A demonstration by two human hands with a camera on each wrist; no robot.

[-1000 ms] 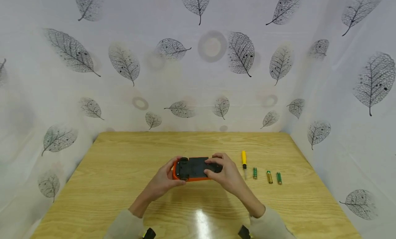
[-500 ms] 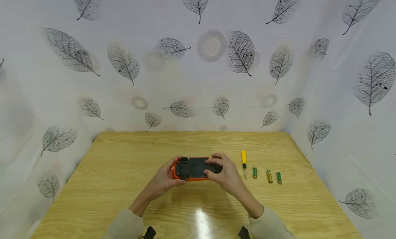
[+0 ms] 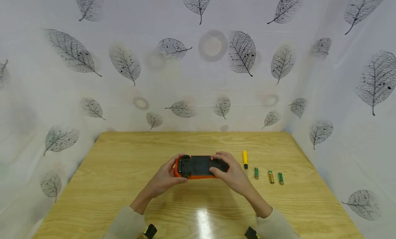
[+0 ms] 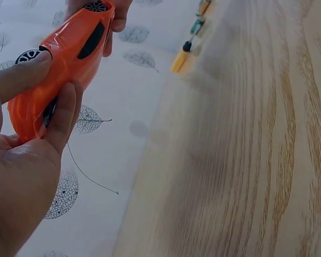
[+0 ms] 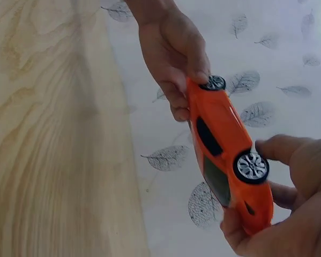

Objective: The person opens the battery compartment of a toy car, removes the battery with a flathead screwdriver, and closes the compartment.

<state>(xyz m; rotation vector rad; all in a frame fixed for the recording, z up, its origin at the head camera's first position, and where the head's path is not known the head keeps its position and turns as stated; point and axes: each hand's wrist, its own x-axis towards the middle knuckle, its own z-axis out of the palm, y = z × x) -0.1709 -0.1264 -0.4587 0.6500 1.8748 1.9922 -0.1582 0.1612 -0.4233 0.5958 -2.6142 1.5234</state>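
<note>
An orange toy car is held upside down above the table, its black underside facing up in the head view. My left hand grips the car's left end, thumb along the near side and fingers at the far side. At the other end, my right hand holds the car, with thumb and fingertips over its underside. The left wrist view shows the car's orange body between my left thumb and fingers. A silver-spoked wheel is visible near my right hand in the right wrist view.
A yellow-handled screwdriver lies on the wooden table right of the car. Three batteries lie beyond it: a green one, a gold and green one and another green one. Leaf-patterned cloth surrounds the table.
My right hand has shifted a little to the right along the car, uncovering more of its underside. The car has moved slightly right; my left hand keeps its grip.
</note>
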